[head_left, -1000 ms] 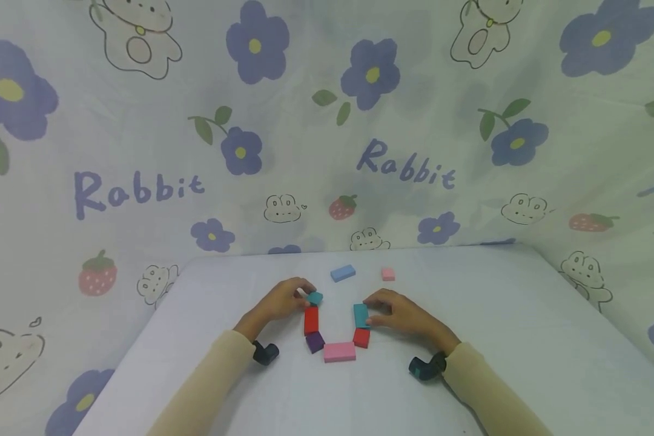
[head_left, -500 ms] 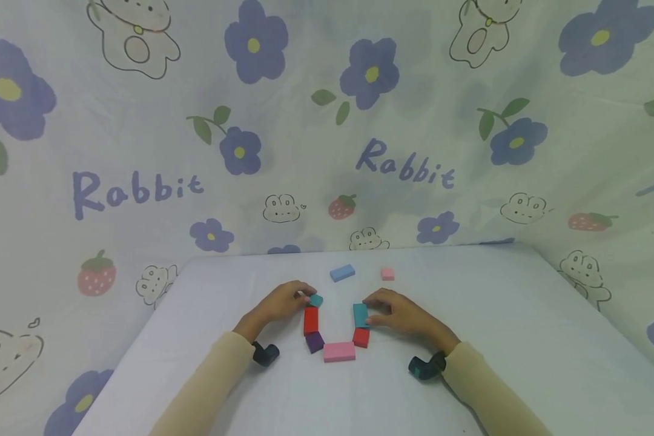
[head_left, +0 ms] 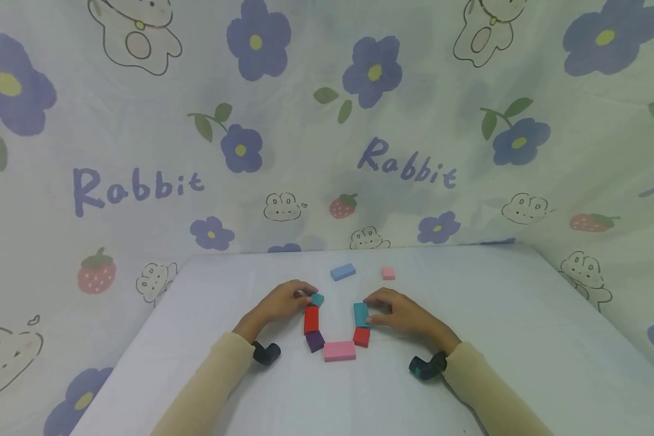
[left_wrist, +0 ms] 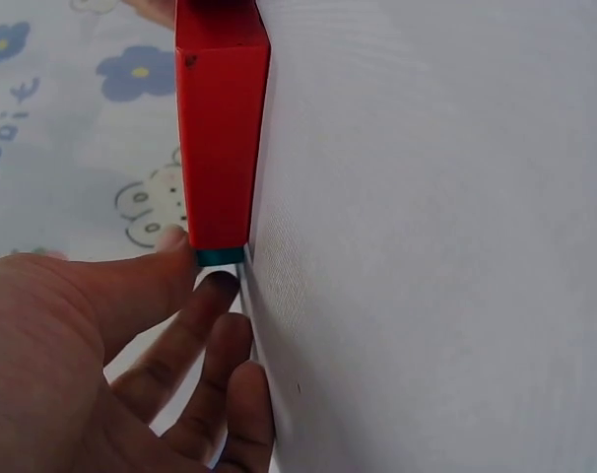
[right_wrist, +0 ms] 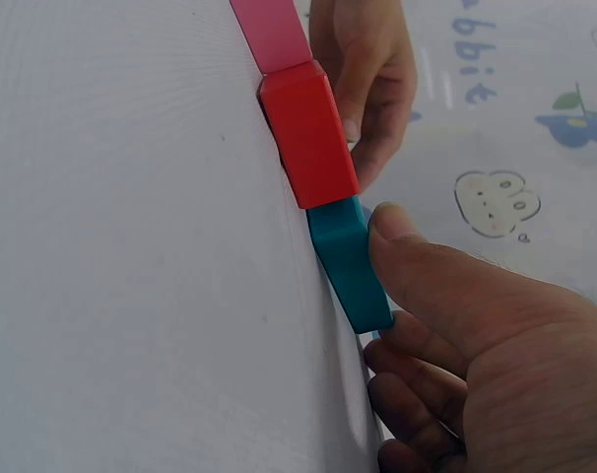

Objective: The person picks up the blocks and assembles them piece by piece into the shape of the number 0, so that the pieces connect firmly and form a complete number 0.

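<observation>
Head view: both curled hands (head_left: 284,301) (head_left: 402,312) pinch teal blocks (head_left: 318,300) (head_left: 361,313) by edges, a gap between.

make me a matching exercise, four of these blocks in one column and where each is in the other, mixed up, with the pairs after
1. purple block
2. light blue block
3. longer teal block
4. smaller teal block

a. held by the right hand
b. farther out than both hands
c. held by the left hand
d. between the longer red block and longer pink block

Pairs: 1-d, 2-b, 3-a, 4-c
</observation>
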Demonstrator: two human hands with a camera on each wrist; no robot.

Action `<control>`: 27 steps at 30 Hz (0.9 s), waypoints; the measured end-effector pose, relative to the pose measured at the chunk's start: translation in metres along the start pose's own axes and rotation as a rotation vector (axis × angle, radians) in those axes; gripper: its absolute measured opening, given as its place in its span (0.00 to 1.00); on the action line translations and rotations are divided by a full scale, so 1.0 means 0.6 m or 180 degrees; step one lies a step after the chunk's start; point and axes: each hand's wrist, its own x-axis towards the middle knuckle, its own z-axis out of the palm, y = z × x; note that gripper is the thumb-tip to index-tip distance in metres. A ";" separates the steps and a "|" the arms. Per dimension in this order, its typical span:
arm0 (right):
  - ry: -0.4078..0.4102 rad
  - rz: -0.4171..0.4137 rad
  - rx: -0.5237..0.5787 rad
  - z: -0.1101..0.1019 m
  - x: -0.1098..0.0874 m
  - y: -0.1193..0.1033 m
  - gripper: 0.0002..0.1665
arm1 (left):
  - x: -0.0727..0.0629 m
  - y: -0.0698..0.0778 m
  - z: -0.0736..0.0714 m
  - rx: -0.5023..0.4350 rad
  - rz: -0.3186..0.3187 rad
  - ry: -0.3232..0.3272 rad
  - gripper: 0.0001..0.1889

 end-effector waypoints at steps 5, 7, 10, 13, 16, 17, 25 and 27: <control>-0.0012 -0.0066 0.0008 -0.003 -0.001 0.000 0.29 | 0.000 0.001 -0.001 -0.0007 0.0004 -0.0014 0.15; -0.0021 -0.0091 -0.0005 -0.003 0.000 0.001 0.29 | 0.000 0.001 -0.001 0.0003 0.0008 -0.0012 0.15; -0.0041 -0.0095 0.0003 -0.004 0.001 0.004 0.29 | 0.000 0.003 -0.002 -0.0007 -0.0028 -0.0025 0.15; -0.0059 -0.0066 0.0025 -0.004 0.001 0.005 0.28 | 0.000 0.004 -0.002 -0.0022 -0.0057 -0.0035 0.15; -0.0058 -0.0078 0.0047 -0.005 0.001 0.005 0.28 | 0.000 0.005 -0.002 -0.0034 -0.0064 -0.0031 0.15; -0.0055 -0.0088 0.0039 -0.006 0.001 0.005 0.28 | 0.000 0.005 -0.002 -0.0047 -0.0068 -0.0025 0.15; -0.0061 -0.0107 0.0046 -0.004 0.000 0.006 0.28 | -0.006 0.006 0.000 -0.0129 -0.0046 -0.0037 0.18; -0.0075 -0.0114 0.0041 -0.004 0.000 0.007 0.28 | -0.010 0.002 0.000 -0.0149 -0.0007 -0.0055 0.21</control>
